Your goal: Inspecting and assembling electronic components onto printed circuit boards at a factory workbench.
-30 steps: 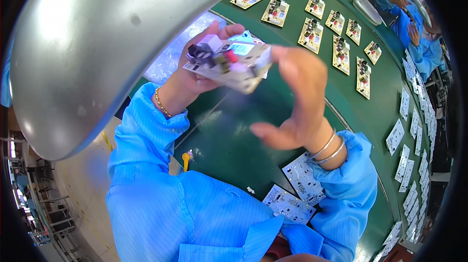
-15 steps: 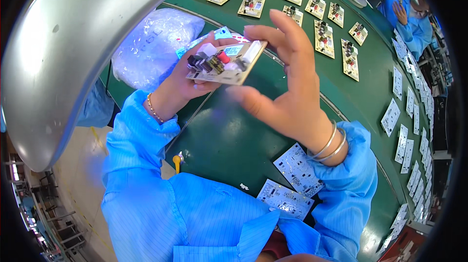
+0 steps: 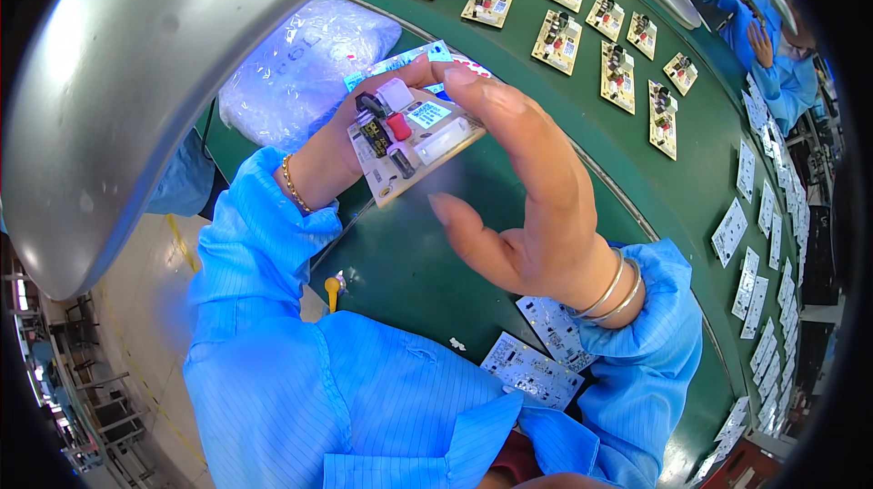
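A tan circuit board with black capacitors, a red part, white blocks and a pale label is tilted, its component side toward me. My left hand grips it from the far left, partly hidden behind it. Curved around the board's right side is my right hand, thumb and fingers spread apart. Its fingertips are close to the far edge; whether they touch is not clear. Two white circuit boards, one lower and one upper, lie by my right forearm.
Several assembled boards stand in rows on the green table. White boards line the right side. A clear plastic bag lies far left. A grey lamp-like housing looms at upper left. A co-worker's hand shows at upper right.
The board has turned in my left hand, its component side now facing me more. My right hand's raised fingers have come down toward the board's far edge. The view has shifted slightly.
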Demonstrator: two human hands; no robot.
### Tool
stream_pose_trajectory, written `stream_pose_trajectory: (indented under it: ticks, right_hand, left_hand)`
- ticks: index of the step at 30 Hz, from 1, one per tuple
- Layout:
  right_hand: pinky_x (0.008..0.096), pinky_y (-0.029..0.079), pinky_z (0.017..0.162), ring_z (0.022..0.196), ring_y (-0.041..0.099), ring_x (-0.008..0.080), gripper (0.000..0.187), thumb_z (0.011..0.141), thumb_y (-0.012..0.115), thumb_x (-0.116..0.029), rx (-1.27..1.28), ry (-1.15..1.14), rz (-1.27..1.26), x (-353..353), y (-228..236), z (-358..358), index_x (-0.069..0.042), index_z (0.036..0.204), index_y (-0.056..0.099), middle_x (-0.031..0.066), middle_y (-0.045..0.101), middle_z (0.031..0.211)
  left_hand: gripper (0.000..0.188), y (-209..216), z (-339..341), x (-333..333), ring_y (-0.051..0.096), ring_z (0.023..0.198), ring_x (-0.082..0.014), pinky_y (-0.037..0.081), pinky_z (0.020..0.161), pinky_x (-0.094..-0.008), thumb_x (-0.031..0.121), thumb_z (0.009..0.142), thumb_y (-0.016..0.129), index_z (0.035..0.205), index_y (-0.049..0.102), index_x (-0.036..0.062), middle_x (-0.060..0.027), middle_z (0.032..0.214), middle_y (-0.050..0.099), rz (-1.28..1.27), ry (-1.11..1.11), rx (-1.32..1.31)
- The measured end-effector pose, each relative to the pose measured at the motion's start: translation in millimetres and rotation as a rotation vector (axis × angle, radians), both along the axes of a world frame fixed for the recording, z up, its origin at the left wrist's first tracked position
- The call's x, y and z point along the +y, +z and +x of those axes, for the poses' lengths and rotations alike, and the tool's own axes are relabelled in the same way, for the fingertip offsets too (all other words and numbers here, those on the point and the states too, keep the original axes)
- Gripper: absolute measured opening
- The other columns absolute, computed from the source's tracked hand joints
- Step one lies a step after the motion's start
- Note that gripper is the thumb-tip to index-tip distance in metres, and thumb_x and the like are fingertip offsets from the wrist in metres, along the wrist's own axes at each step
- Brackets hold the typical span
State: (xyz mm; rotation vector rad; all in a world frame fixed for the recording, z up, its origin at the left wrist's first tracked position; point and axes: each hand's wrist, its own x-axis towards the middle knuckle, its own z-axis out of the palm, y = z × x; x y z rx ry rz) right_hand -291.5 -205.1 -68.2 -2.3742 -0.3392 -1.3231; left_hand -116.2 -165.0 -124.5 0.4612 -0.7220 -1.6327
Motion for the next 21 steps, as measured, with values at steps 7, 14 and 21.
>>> stream_pose_trajectory:
  ticks: [7, 14, 21]
  right_hand:
    - [0.0389, 0.044, 0.073, 0.082, 0.055, 0.0318, 0.034, 0.067, 0.061, -0.001, -0.001, -0.188, -0.228, -14, 11, -16, 0.006, 0.099, 0.05, 0.0177, 0.055, 0.092]
    - [0.0272, 0.045, 0.06, 0.068, 0.054, 0.0181, 0.012, 0.081, 0.052, -0.005, 0.174, -0.77, 0.178, -52, 20, -123, 0.003, 0.09, 0.052, 0.0117, 0.054, 0.079]
    - [0.0309, 0.045, 0.071, 0.083, 0.053, 0.0277, 0.016, 0.077, 0.053, -0.003, 0.27, -1.295, -0.112, -137, -35, -210, 0.0, 0.093, 0.049, 0.0112, 0.052, 0.093]
  left_hand:
    - [0.045, 12, 1, -5, 0.056, 0.086, -0.0147, 0.048, 0.073, -0.026, 0.029, 0.088, 0.042, 0.121, 0.036, 0.001, -0.0135, 0.109, 0.051, 0.229, -0.167, 0.027]
    - [0.044, -18, -4, 3, 0.056, 0.073, -0.0144, 0.046, 0.061, -0.0243, 0.023, 0.082, 0.054, 0.117, 0.037, 0.0009, -0.0132, 0.095, 0.056, -0.08, -0.311, -0.176]
    - [0.037, -6, -69, 12, 0.052, 0.085, -0.029, 0.042, 0.076, -0.0431, 0.013, 0.072, 0.059, 0.105, 0.045, 0.0014, -0.015, 0.098, 0.053, -1.219, -0.012, -1.213]
